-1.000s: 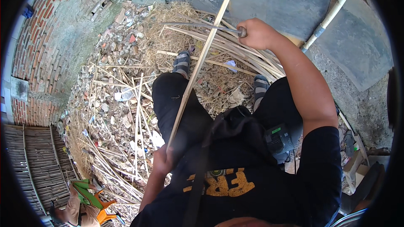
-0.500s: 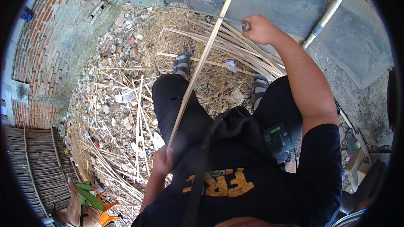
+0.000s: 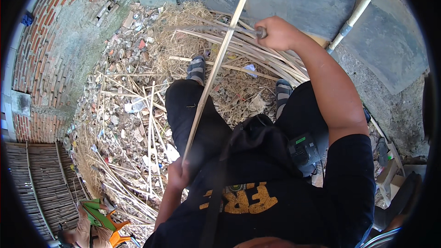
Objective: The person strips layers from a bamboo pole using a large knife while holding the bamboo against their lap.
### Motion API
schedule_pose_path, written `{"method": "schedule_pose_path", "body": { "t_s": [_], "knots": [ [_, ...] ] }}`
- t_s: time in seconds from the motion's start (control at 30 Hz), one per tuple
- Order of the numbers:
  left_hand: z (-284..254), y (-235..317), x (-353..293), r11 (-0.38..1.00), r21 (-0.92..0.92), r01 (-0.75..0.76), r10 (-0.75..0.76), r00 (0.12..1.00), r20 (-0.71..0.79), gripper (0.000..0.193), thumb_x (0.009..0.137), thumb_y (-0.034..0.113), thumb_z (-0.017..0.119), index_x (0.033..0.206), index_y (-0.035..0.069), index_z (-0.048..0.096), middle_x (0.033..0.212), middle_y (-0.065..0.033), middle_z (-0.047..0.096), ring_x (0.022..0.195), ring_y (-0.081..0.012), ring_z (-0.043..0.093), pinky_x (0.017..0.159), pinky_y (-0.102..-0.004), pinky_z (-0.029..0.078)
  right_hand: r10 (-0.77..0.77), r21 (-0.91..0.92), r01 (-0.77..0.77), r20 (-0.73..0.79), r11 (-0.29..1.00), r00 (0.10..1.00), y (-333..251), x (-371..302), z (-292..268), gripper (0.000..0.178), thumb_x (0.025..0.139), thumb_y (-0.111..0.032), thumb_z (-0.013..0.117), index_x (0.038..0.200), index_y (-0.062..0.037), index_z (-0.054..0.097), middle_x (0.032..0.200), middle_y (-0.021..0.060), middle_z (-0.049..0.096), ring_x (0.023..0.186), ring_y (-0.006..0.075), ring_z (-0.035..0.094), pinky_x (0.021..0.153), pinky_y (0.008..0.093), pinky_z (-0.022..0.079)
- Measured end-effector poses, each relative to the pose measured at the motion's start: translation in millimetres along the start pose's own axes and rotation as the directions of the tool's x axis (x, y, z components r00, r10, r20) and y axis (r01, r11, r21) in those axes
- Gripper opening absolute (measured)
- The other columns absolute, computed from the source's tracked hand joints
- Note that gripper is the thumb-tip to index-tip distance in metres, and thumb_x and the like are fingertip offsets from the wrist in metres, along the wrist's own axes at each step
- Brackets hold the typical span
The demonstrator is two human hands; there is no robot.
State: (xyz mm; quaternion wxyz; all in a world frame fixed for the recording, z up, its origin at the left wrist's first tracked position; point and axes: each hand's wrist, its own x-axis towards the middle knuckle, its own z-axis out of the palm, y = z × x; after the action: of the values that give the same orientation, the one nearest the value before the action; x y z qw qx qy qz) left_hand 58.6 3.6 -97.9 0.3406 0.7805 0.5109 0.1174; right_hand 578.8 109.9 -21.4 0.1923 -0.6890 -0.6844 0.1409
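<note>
A long, pale bamboo strip (image 3: 212, 77) slants from my lap up past the far edge of the view. My left hand (image 3: 177, 175) is closed around its near end, beside my left thigh. Farther out, my right hand (image 3: 278, 33) grips a long knife (image 3: 246, 31) by its rounded handle. The blade reaches left across the strip and appears to touch it. Motion blurs the blade toward its tip. Beyond my sandalled feet lies a pile of similar bamboo strips (image 3: 268, 57), partly behind the knife and strip.
Dry straw shavings (image 3: 181, 18) and rubble surround my feet. Loose strips (image 3: 151, 142) lie across the rubble on the left. A brick wall (image 3: 46, 59) bounds that side; grey panels (image 3: 298, 0) and a pipe (image 3: 363, 9) stand ahead. Another person (image 3: 85, 227) is at lower left near an orange stool.
My right hand has brought the knife slightly toward me and to the left along the strip. The strip's far end has shifted a little left. My left hand stays nearly still.
</note>
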Motion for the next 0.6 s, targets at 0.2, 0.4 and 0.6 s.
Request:
{"method": "schedule_pose_path", "body": {
  "t_s": [0.2, 0.4, 0.6],
  "knots": [
    [-3, -3, -1, 0.998, -0.025, 0.061, -0.06, 0.998, 0.026, 0.031, 0.1, 0.025, 0.049, 0.089, -0.001, 0.063, 0.068, -0.0215, 0.06, 0.061, -0.0375, 0.062, 0.058, -0.042, 0.047, 0.08, 0.021, -0.079, -0.048, 0.997, 0.996, -8, -5, -7, 0.032, 0.08, -0.025, 0.073, 0.102, -0.0017, 0.068, 0.085, 0.0207, 0.068, 0.081, 0.038, 0.065, 0.075, 0.0448, 0.051],
    [-2, -5, -1, 0.999, -0.028, 0.034, -0.033, 0.999, 0.015, 0.03, 0.1, 0.024, 0.049, 0.09, -0.001, 0.063, 0.069, -0.0219, 0.06, 0.061, -0.0377, 0.061, 0.059, -0.0415, 0.047, -0.034, -0.075, 0.035, 0.014, 0.997, 0.999, -33, -11, -4, 0.024, 0.08, -0.025, 0.073, 0.094, -0.0067, 0.069, 0.079, 0.0182, 0.067, 0.078, 0.0376, 0.065, 0.071, 0.0457, 0.051],
    [-2, -4, 0, 1.0, -0.013, 0.014, -0.014, 1.0, 0.017, 0.029, 0.099, 0.023, 0.05, 0.089, -0.002, 0.062, 0.068, -0.0216, 0.059, 0.06, -0.036, 0.061, 0.058, -0.04, 0.047, 0.006, -0.1, 0.005, 0.108, 0.995, 0.994, -41, -7, -12, 0.021, 0.075, -0.021, 0.072, 0.091, -0.0079, 0.069, 0.082, 0.0155, 0.068, 0.083, 0.0353, 0.066, 0.074, 0.0462, 0.052]
  ]
}}
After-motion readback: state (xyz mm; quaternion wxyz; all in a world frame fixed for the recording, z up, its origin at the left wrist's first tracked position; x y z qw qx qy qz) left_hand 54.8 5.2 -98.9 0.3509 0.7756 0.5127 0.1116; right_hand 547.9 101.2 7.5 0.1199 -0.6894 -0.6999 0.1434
